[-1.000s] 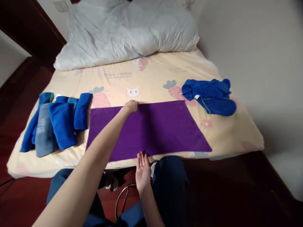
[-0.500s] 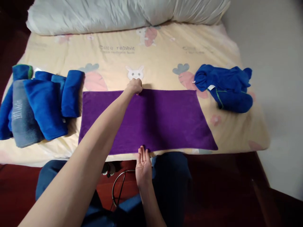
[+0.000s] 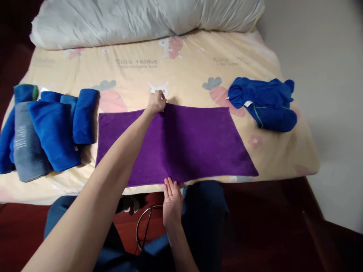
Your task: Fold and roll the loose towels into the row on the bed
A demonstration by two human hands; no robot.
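A purple towel (image 3: 181, 141) lies flat on the bed (image 3: 184, 68), near the edge closest to the person. Its long side runs left to right across the bed, and its short sides point to the pillow end and back to the person.

The left hand (image 3: 156, 102) reaches far across to the middle of the towel's far edge. Its fingers (image 3: 161, 105) are curled together and pinch that edge, which lifts up a little there. The right hand (image 3: 171, 198) is at the middle of the near edge. Its palm faces up, its fingers (image 3: 169, 186) are straight and close side by side, and the tips touch the towel's edge. They do not grab it.

To the left of the purple towel sit folded blue towels (image 3: 53, 132) with a grey towel (image 3: 25, 151) among them. The nearest blue one is just beside the purple towel. To the right, well apart, lies a crumpled blue towel (image 3: 262, 104). A big white duvet (image 3: 141, 17) is bunched at the far end of the bed.
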